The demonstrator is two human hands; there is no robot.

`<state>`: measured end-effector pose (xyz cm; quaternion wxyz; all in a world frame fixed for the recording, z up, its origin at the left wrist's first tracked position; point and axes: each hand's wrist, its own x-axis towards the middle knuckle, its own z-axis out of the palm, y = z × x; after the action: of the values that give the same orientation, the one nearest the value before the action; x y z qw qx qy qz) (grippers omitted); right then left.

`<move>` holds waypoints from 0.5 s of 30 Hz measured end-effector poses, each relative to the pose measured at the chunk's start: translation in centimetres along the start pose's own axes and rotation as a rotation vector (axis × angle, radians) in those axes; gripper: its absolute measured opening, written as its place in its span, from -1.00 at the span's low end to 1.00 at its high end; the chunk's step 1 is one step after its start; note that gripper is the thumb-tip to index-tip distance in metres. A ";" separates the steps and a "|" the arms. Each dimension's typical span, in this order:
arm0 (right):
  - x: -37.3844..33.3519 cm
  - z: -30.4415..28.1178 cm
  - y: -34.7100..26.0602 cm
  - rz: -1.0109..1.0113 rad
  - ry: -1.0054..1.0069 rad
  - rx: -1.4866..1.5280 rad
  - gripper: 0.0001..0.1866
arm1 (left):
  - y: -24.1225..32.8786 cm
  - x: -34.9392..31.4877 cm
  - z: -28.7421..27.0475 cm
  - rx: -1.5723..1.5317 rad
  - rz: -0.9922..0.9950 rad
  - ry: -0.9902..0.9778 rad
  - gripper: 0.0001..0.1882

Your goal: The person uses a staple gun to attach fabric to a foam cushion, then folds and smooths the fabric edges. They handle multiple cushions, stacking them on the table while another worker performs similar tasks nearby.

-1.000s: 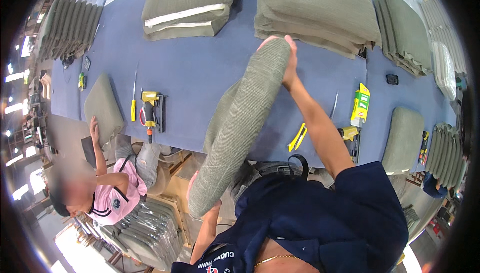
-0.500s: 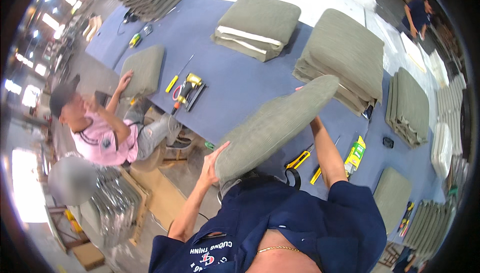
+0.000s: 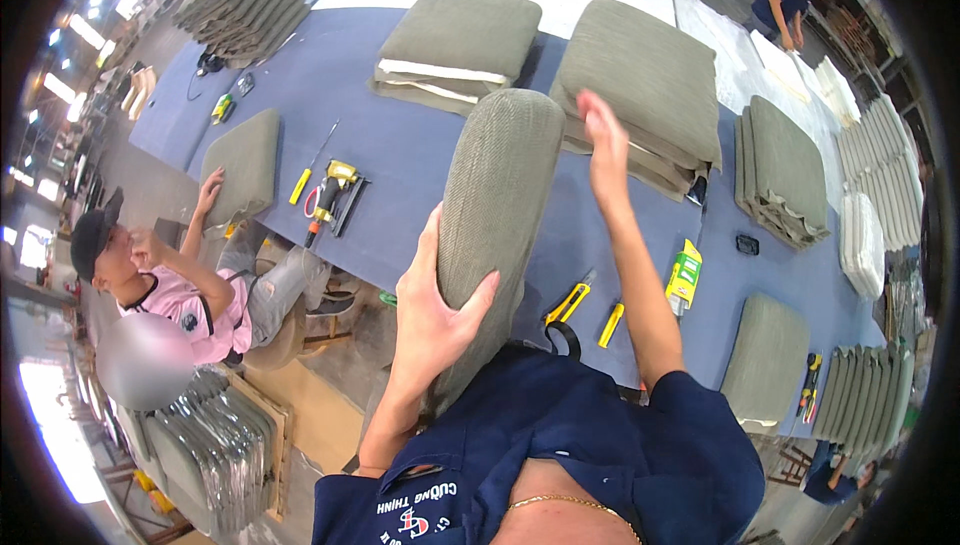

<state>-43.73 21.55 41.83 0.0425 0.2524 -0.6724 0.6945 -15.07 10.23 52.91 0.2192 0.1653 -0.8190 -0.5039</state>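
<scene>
A grey-green fabric-covered cushion (image 3: pixel 505 180) stands on its narrow edge in front of my body, its long side slanting up and away. My left hand (image 3: pixel 432 310) grips it low down, thumb on the side facing me and fingers on its left. My right hand (image 3: pixel 603 145) is off the cushion, just to its right, with fingers stretched out and nothing held. Behind that hand sits a thick stack of folded grey-green covers or cushions (image 3: pixel 640 65). Below my right forearm lie a yellow utility knife (image 3: pixel 568 305) and a yellow-handled tool (image 3: pixel 612 325).
The table (image 3: pixel 400 215) is covered in blue. It bears a staple gun (image 3: pixel 335 200), a screwdriver (image 3: pixel 305 180), a green-yellow packet (image 3: pixel 684 275) and more cushion stacks (image 3: pixel 785 175). At the left a seated co-worker (image 3: pixel 205 295) rests a hand on another cushion (image 3: pixel 243 165).
The cushion has swung from lying slantwise to the right to pointing more away from me. My right hand has come off it; my left hand has shifted its hold onto the cushion's side.
</scene>
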 end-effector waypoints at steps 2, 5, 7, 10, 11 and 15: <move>3.0 0.1 -9.1 -0.179 -0.115 0.080 -0.53 | 0.1 0.2 0.3 -0.007 0.004 -0.003 -0.15; 4.4 1.5 -15.3 -0.331 -0.371 0.136 -0.55 | -0.2 -0.3 0.2 0.008 0.025 -0.023 -0.13; 4.3 1.4 -14.9 -0.297 -0.576 0.063 -0.49 | -0.2 -0.6 0.1 0.026 0.042 -0.058 -0.11; 3.1 1.6 -11.1 -0.192 -0.698 -0.127 -0.27 | -1.7 -1.3 -1.4 0.052 0.053 -0.096 -0.06; 3.0 1.2 -9.4 -0.105 -0.685 -0.181 -0.30 | -2.6 -1.6 -2.2 0.035 0.042 -0.113 -0.04; 2.7 -2.7 0.3 0.042 -0.574 -0.306 -0.34 | -8.2 -4.9 -6.7 -0.036 -0.018 -0.109 -0.01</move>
<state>-46.99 23.38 42.77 -0.1259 0.4146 -0.7586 0.4866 -6.97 4.04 47.23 0.1728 0.1412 -0.8188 -0.5289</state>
